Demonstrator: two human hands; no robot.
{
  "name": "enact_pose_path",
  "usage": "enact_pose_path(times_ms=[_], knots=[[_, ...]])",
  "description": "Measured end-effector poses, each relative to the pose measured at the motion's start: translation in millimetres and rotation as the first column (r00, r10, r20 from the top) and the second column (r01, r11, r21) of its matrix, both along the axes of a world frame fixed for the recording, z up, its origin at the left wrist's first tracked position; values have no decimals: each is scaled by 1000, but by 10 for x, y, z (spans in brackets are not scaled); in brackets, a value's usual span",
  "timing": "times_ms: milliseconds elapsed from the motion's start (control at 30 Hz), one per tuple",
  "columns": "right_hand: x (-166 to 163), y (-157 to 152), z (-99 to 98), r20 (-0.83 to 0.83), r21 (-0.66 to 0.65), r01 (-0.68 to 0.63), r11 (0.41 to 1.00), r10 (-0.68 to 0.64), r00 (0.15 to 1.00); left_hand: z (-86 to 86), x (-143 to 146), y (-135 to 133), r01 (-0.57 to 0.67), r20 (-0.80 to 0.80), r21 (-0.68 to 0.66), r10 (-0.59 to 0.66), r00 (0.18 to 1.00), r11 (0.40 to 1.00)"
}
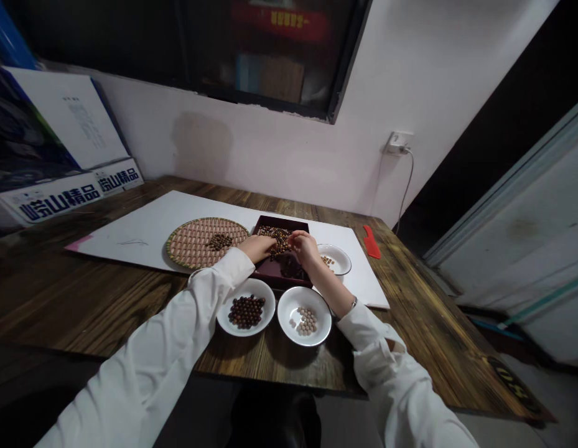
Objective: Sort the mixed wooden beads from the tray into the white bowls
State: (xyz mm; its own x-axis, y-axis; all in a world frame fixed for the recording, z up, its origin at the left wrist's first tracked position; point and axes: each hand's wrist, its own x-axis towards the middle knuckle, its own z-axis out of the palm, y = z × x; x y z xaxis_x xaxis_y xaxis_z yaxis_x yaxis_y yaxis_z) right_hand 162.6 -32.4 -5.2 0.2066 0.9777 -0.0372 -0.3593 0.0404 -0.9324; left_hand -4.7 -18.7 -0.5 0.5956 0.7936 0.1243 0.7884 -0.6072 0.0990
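Mixed brown and tan beads (278,238) lie heaped in a dark red tray (274,266). My left hand (257,247) reaches over the tray's left side, its fingers bent together at the beads; whatever they pinch is hidden. Above the right part of the heap, my right hand (305,246) has its fingertips drawn together, and I cannot make out anything between them. Dark brown beads (246,312) fill part of a white bowl (224,325) in front. Pale beads (306,321) sit in a second white bowl (289,336). Behind my right wrist, a third bowl (343,260) holds some tan beads (328,261).
A round woven tray (188,246) with brown-green beads (220,241) lies left on a white board (134,233). A red knife-shaped object (371,242) rests at the right on the wooden table (410,311). A wall socket (399,142) has a cable plugged in.
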Motion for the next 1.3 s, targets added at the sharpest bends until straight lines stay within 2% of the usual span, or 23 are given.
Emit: enact_pose_path(times_ms=[133,400,667,1300], knots=[[-31,-13,-19,-21,-73,-130,989,129,991,-9,8,-9,-9,23,-14,9,1000,1000],[-13,-1,-38,-60,-157,-243,957,236,970,-15,5,-2,19,70,-31,-17,997,999],[-66,-80,21,-101,-201,-433,879,421,901,-7,38,-5,72,74,30,-75,994,997],[-19,82,-145,-191,-213,-516,830,483,855,-35,44,33,100,105,24,-102,989,995]])
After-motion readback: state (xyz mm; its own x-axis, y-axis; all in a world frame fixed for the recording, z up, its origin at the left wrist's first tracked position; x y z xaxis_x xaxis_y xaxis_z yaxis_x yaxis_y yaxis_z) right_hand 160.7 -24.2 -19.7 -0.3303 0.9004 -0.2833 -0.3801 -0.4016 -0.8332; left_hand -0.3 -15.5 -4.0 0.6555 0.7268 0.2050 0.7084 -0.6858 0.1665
